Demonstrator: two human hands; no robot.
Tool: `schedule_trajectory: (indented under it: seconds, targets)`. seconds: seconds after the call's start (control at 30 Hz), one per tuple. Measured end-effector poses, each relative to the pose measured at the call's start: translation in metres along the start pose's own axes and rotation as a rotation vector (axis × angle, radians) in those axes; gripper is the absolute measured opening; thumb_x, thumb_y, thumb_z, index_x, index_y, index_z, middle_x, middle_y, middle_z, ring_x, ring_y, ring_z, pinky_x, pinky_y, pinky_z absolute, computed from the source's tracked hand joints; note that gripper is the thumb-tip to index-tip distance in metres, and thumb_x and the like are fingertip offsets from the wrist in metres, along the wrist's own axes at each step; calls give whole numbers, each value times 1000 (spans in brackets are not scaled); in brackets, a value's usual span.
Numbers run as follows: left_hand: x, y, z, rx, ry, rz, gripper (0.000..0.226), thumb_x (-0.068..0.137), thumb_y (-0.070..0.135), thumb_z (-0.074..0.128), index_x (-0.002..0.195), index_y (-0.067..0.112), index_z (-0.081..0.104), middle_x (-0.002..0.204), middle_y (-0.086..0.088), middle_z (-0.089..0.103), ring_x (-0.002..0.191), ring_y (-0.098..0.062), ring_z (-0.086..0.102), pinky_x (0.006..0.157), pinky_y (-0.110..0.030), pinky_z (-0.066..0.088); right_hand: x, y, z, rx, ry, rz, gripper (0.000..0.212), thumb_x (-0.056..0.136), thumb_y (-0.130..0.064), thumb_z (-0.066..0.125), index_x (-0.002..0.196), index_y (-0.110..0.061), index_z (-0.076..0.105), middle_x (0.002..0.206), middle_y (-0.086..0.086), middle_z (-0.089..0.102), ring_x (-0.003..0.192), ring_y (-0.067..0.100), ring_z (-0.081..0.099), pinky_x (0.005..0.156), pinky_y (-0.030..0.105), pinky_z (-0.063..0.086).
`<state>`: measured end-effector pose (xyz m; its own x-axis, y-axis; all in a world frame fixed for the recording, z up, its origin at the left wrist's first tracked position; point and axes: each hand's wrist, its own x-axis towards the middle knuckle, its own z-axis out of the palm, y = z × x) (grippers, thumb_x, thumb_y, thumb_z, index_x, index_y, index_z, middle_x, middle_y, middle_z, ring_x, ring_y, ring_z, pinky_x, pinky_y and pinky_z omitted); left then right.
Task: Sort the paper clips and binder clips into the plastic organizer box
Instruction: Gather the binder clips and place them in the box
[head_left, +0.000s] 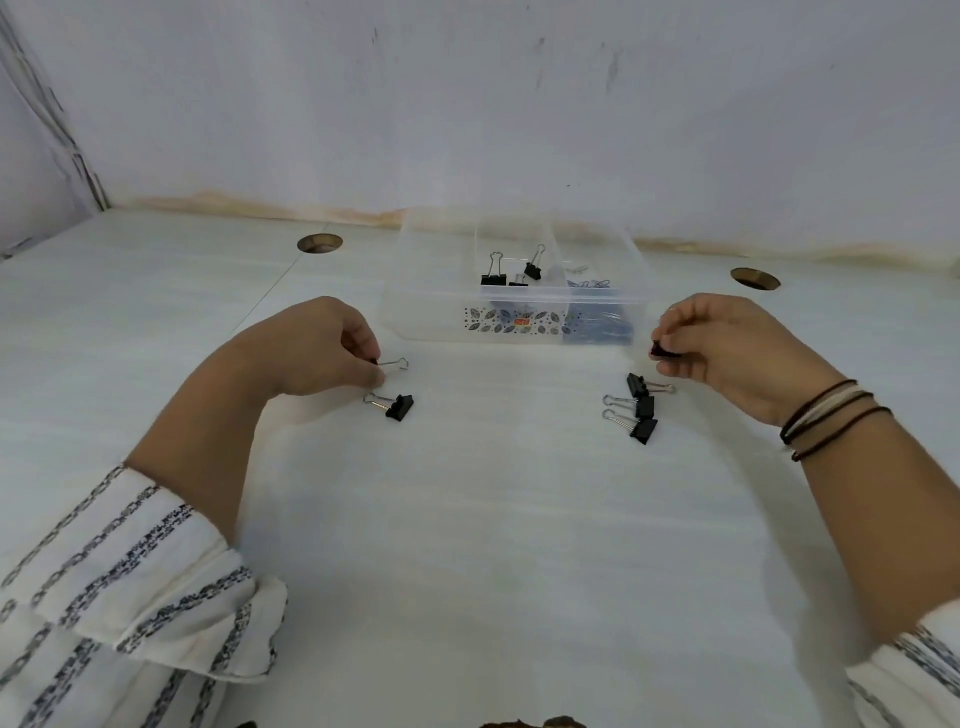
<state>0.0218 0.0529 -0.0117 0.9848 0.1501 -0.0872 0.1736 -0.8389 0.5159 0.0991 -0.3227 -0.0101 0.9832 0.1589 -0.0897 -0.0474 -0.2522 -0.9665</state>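
White table (478, 519) bears a clear plastic box (514, 312); both hands, left (322, 345) and right (727, 345), pinch black binder clips (wire-handled), fingers curled.

Looked like an office or study desk set against a wall. White desktop (467, 519), with two round cable holes: one (320, 243) beyond the left hand (322, 345), another (755, 278) just beyond the right hand (727, 348). Stationery all round: black binder clips (641, 408) lying near the right hand, one more (399, 407) just by the left, others in a clear organizer (514, 317) between and beyond both hands. Bare, scuffed white wall (467, 104) behind, stained along the join with the desk.
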Motion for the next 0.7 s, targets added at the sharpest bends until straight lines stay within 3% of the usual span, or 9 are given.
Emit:
schedule_trajectory:
  seconds: [0.07, 0.13, 0.17, 0.23, 0.3, 0.37, 0.47, 0.6, 0.7]
  targets:
    - [1, 0, 1, 6, 15, 9, 15, 82, 20, 83, 89, 19, 70, 94, -7, 75, 78, -19, 65, 66, -30, 47, -3, -3, -3, 376, -58, 175, 21, 91, 9, 40, 88, -9, 49, 85, 16, 59, 71, 25, 62, 55, 28, 58]
    - [1, -1, 0, 2, 23, 33, 13, 87, 16, 77, 93, 20, 67, 94, -9, 74, 75, -18, 63, 64, -29, 45, -5, -7, -8, 529, -116, 278, 15, 82, -1, 38, 86, -13, 45, 74, 10, 52, 61, 21, 53, 48, 25, 49]
    - [1, -1, 0, -44, 31, 41, 12, 90, 13, 73, 97, 21, 67, 94, -6, 74, 78, -17, 67, 67, -30, 48, -6, -7, -9, 475, -130, 280, 11, 82, -4, 40, 85, -13, 45, 71, 7, 47, 58, 18, 46, 47, 23, 42]
    - [1, -2, -1, -249, 21, 32, 18, 99, 5, 56, 105, 19, 67, 96, -2, 68, 89, -17, 76, 85, -38, 58, -3, -3, -12, 59, -103, 157, 12, 91, -6, 51, 81, -13, 50, 67, 2, 39, 53, 14, 36, 46, 24, 33]
    - [1, 0, -2, -444, -21, -9, 30, 100, -2, 41, 105, 11, 67, 93, -7, 60, 90, -26, 75, 98, -46, 57, -1, 4, -13, -458, -69, -32, 8, 93, -9, 65, 87, -12, 61, 67, 1, 45, 54, 14, 40, 50, 25, 36]
    - [0, 2, -4, -432, -36, -26, 27, 91, -1, 39, 91, 12, 63, 83, -9, 58, 80, -29, 65, 94, -44, 54, 1, 9, -13, -710, -96, -134, 15, 90, -16, 72, 100, -27, 71, 78, -2, 56, 64, 15, 52, 64, 29, 45]
    - [-9, 11, -5, -341, -112, 21, 6, 68, 13, 47, 70, 18, 45, 71, -3, 45, 65, -24, 45, 71, -38, 38, 0, 10, -16, -817, -196, -160, 37, 91, -20, 72, 118, -45, 67, 103, -9, 61, 88, 14, 61, 88, 29, 47]
    - [-8, 4, -7, -235, -201, 104, 28, 74, 26, 75, 76, 17, 49, 64, 8, 40, 60, -16, 36, 60, -31, 33, -3, 12, -13, -825, -283, -199, 36, 94, -23, 68, 118, -50, 67, 113, -14, 59, 89, -2, 58, 80, 13, 40]
    - [-10, 0, -8, 16, -294, 146, 33, 74, 41, 90, 96, 38, 65, 70, 11, 43, 61, -11, 42, 64, -31, 35, -4, 11, -10, -843, -317, -237, 28, 95, -23, 68, 113, -45, 70, 112, -12, 59, 74, -11, 55, 74, 11, 38]
